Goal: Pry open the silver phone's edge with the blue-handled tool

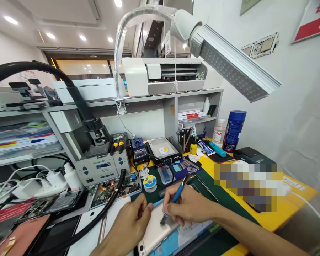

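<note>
My right hand (185, 204) is closed around a blue-handled brush (178, 193), its lower tip touching the back of a pale gold phone (155, 233). The phone lies at a slant on a light blue and white sheet (173, 241) at the bottom centre. My left hand (132, 220) rests at the phone's upper left edge, thumb and fingers curled together. Whether anything small is between those fingers is hidden. Just behind the left hand stands a solder spool (150, 182).
A tray of small parts (117, 192) and a black hose (106, 217) lie left. Tweezers (206, 186) rest on the green mat (229, 209). Behind are a grey soldering station (102, 169), a blue can (234, 131) and a bottle (218, 131). A lamp (234, 60) hangs overhead.
</note>
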The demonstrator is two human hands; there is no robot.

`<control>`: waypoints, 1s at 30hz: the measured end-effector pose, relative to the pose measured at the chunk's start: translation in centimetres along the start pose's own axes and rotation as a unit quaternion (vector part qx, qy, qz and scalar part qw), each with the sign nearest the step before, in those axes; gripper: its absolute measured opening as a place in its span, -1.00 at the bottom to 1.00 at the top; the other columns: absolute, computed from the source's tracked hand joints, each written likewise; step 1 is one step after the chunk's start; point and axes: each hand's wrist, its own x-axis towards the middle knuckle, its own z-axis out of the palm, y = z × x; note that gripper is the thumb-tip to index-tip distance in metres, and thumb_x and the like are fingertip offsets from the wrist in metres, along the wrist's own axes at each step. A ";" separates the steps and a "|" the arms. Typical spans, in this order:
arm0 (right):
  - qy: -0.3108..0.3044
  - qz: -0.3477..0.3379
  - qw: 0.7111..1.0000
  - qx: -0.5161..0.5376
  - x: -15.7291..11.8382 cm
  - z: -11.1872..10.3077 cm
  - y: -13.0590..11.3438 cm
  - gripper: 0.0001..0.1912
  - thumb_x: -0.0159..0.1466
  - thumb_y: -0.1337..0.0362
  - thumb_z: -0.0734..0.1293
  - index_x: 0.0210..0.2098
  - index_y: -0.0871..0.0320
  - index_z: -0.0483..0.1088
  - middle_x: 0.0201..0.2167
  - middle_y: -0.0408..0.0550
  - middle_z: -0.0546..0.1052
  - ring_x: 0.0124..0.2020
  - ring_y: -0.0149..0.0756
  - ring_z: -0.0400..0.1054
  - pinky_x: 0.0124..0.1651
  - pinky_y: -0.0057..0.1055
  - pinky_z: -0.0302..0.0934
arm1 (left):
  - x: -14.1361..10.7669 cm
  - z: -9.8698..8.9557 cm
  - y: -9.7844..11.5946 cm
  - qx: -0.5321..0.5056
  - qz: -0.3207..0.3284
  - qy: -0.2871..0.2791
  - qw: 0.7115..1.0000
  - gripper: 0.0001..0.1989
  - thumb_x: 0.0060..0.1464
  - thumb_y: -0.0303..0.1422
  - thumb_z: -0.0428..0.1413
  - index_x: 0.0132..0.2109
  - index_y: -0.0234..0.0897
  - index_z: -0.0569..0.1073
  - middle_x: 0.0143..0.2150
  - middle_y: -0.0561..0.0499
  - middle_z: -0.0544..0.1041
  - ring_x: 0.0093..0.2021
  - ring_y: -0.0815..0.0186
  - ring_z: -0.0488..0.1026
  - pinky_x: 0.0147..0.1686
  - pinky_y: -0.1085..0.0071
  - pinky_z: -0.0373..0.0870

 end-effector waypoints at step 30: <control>0.049 -0.014 0.999 0.015 0.1 0.1 0.4 -0.98 0.09 0.38 0.27 -0.45 0.15 0.30 -0.77 -0.32 0.29 -0.76 -0.51 0.15 -0.71 -0.63 0.02 | -1.4 -1.7 2.6 0.121 0.018 0.023 0.992 -0.79 0.26 -0.15 -0.03 -0.30 -0.12 0.30 -0.28 0.08 0.41 -0.32 0.25 0.37 -0.32 0.36 0.13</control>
